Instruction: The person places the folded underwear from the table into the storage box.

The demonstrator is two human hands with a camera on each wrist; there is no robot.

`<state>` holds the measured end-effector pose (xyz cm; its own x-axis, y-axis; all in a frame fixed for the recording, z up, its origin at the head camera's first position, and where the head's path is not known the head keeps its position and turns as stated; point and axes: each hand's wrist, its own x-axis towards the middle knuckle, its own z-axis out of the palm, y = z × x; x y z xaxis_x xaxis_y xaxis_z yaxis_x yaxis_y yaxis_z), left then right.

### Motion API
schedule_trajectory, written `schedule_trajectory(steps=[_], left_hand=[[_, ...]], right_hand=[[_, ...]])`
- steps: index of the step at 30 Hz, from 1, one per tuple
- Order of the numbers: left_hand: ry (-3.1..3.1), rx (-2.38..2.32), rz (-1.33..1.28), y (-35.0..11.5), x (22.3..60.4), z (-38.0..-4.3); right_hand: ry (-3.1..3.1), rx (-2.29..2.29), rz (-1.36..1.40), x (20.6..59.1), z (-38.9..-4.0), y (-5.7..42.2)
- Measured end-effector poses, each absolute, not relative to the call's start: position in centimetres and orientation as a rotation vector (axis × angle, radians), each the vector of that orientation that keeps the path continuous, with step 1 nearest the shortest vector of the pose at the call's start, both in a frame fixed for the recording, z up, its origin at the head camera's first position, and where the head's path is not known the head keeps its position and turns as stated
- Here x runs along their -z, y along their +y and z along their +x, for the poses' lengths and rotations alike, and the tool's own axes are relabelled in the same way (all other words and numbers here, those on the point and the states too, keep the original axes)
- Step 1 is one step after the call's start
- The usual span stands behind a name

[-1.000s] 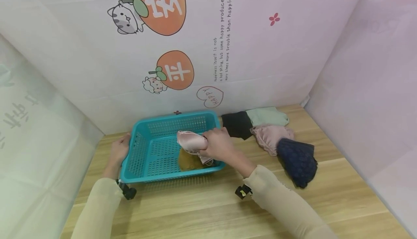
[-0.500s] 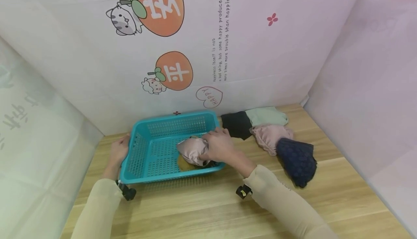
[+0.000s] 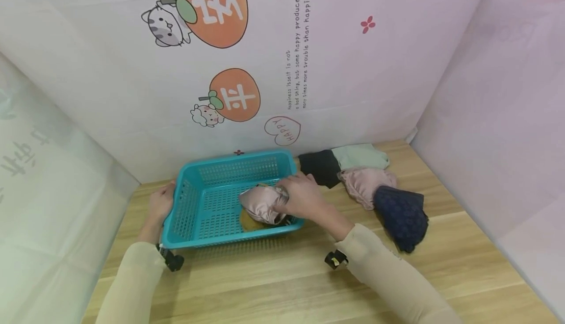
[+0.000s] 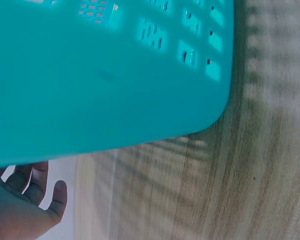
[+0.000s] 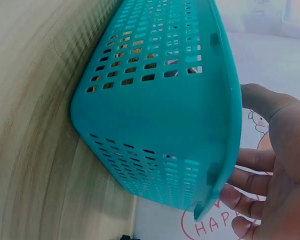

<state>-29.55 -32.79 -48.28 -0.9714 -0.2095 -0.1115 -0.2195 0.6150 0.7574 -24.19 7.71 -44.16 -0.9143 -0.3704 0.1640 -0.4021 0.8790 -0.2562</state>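
A teal plastic basket (image 3: 198, 240) with perforated walls stands on the table. My left hand (image 3: 162, 201) grips its left rim; in the left wrist view some of the fingers (image 4: 36, 186) pass behind the rim. Inside the basket's right part, folded pink satin underpants (image 3: 262, 204) lie over a mustard-coloured cloth piece (image 3: 249, 223). My right hand (image 3: 304, 196) hovers over the right rim, its fingers beside the underpants and loosely spread. Seen from the right wrist, that hand (image 5: 285, 165) is beyond the rim, holding nothing visible; its fingertips are partly hidden.
Right of the basket lie folded garments: a black one (image 3: 320, 167), a mint-green one (image 3: 359, 156), a pink ruffled one (image 3: 366, 184) and a navy one (image 3: 401, 216). A printed white sheet (image 3: 335, 79) hangs behind the wooden table (image 3: 247, 285).
The pink satin underpants were lowered onto the mustard cloth and let go. My right hand has drawn slightly right from them. The left hand stayed at the basket's left rim.
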Motion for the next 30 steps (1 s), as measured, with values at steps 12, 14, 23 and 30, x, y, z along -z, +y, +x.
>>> schedule_trajectory(steps=[12, 14, 23, 30], left_hand=[[2.8, -1.336, -0.394, -32.8, 48.2, -29.6], [2.81, -1.321, -0.398, -32.8, 48.2, -29.6], [2.777, -1.322, -0.387, -32.6, 48.1, -29.4], [2.773, -1.322, -0.408, -32.8, 48.3, -29.5]], right_hand=[[-2.87, -0.482, 0.57, 43.4, -24.2, 9.2], [-2.865, -0.49, 0.568, 43.3, -24.2, 9.4], [-2.845, -0.439, 0.522, 43.2, -24.3, 11.0], [-2.864, -0.495, 0.487, 43.1, -24.2, 12.5]])
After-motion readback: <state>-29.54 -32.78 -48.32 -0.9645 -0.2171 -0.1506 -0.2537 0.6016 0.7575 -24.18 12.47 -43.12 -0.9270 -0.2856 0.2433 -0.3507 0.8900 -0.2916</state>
